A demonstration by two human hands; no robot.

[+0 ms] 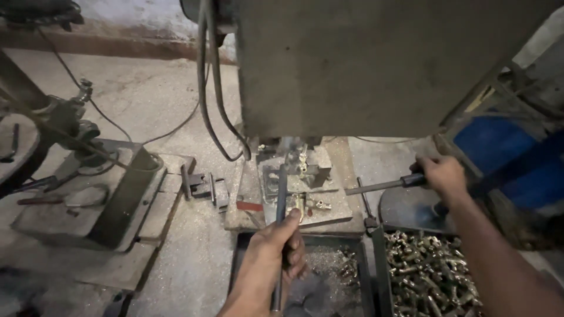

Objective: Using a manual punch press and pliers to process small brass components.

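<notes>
**Here, a brass part is being set at the machine's fixture**

Nearest you, two dark trays sit at the bottom edge: the left tray (pixel 247 258) holds swarf and a few pieces, the right tray (pixel 379 258) is heaped with brass fittings (pixel 429 276). Your left hand (pixel 267 264) is closed round a long dark rod (pixel 281 235), whose upper end reaches to a brass part (pixel 298 203) lying on the metal work plate (pixel 335 208). Judged from this, the step in hand is positioning the part with the rod; the next move calls for a small, steady nudge without tipping it. Further out, your right hand (pixel 442 174), arm extended, grips the black handle of a lever (pixel 382 185) pointing toward the fixture (pixel 296 170). Behind rises the grey machine body (pixel 376 64).
</notes>
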